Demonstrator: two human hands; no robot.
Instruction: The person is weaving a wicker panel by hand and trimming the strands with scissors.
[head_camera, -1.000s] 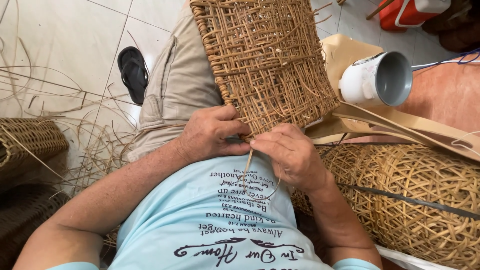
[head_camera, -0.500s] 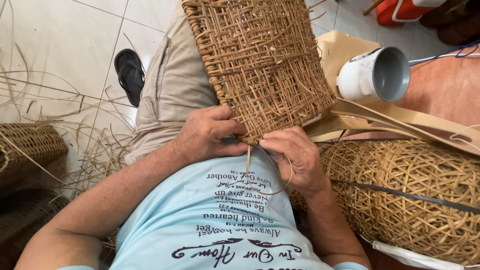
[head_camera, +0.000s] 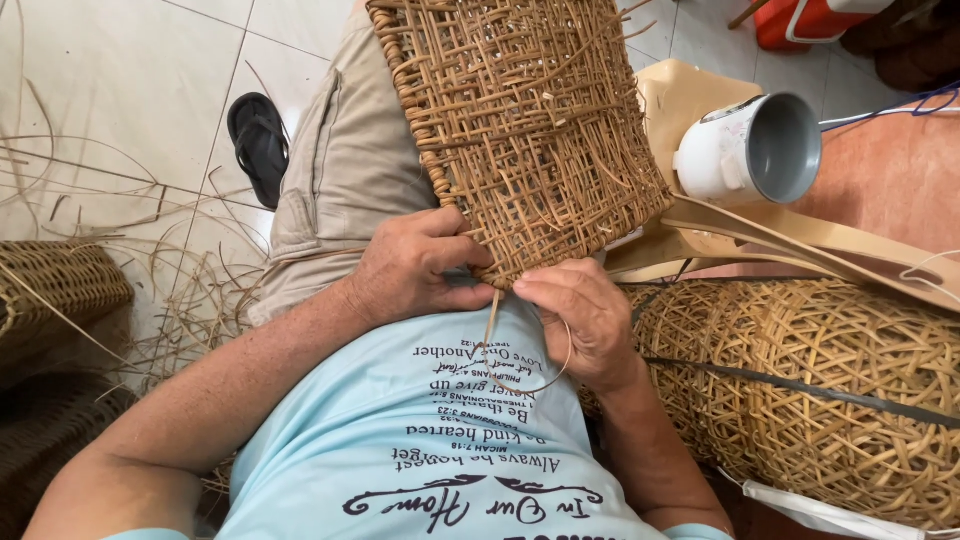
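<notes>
Woven panel: half-woven rattan panel (head_camera: 520, 130) rests on the person's lap.
Left hand: left hand (head_camera: 415, 270), grip closed on the panel's near edge.
Right hand: right hand (head_camera: 585, 315), grip pinching a loose strand (head_camera: 491, 318).
Nearby: white mug (head_camera: 750, 150), woven basket (head_camera: 820, 390).

Both hands (head_camera: 500, 295) grip woven rattan panel (head_camera: 525, 120) edge.

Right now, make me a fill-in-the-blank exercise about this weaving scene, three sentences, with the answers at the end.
1. Both hands grip the near edge of a woven ____ panel resting on the lap.
2. The right hand pinches a thin ____ hanging from that edge, beside the left hand.
3. A black ____ lies on the tiled floor.

Missing words: rattan; strand; sandal
</notes>
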